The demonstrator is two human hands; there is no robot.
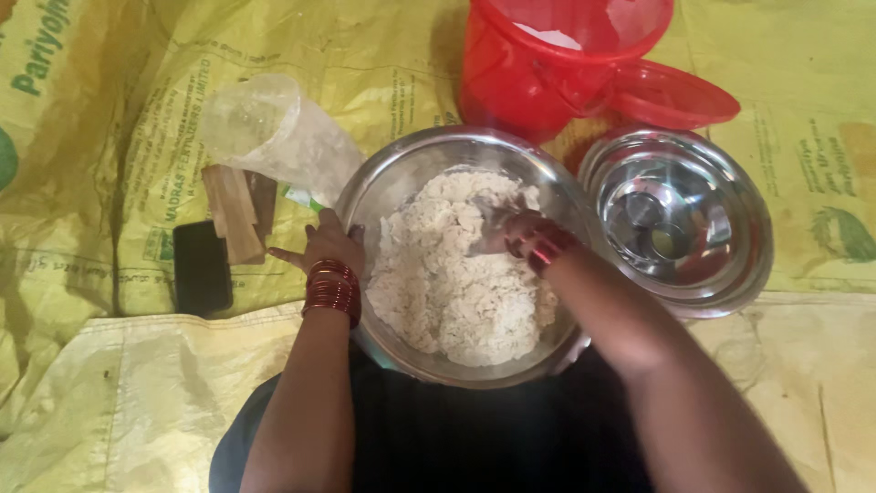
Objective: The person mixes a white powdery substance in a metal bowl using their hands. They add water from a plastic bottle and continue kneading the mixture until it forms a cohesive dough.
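Both forearms reach in: right hand buried, grip unclear, in soft, crumbly dough; left hand spread, steadying the slippery steel bowl rim.

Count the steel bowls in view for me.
2. One bowl sits in the middle, holding dough, with the left hand on its rim and the right hand in the dough. A second bowl sits beside it on the right. No others show.
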